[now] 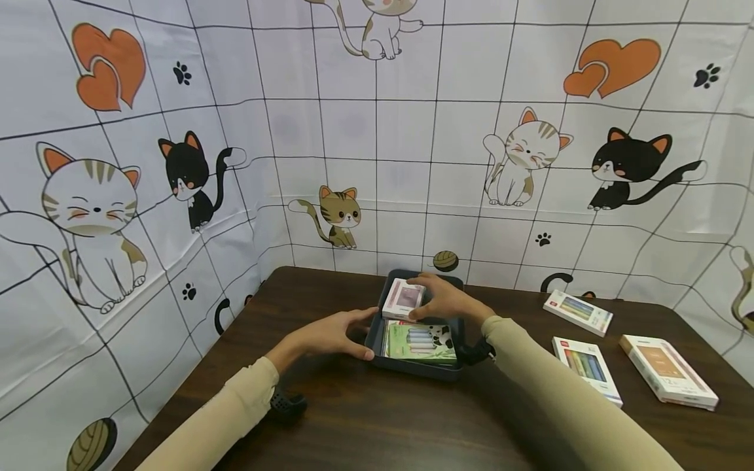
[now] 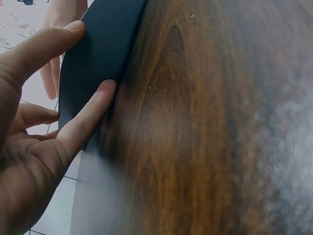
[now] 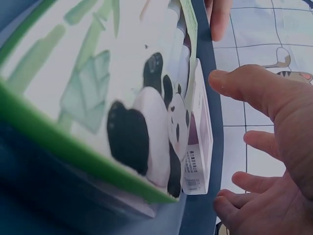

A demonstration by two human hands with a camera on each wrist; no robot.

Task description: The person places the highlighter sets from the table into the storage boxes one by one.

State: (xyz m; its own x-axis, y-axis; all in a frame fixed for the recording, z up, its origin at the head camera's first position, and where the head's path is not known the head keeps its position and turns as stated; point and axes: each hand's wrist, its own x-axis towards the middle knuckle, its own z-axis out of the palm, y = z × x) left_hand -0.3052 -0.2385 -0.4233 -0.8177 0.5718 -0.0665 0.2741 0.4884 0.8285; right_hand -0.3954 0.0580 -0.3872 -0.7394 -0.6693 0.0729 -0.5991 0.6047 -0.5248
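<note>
A dark grey tray sits near the back of the table. Inside it are a green box with panda art and, farther back, a small white box with a pinkish window. My left hand touches the tray's left outer wall with extended fingers, and the left wrist view shows fingertips on that dark wall. Over the back part of the tray, my right hand is beside the small box, fingers spread. In the right wrist view its thumb and fingers lie apart from one another, close to the small box's side.
On the right of the brown table lie a slim white box, a white box with a multicoloured window and a thicker white box with an orange panel. A cat-print sheet hangs behind and left.
</note>
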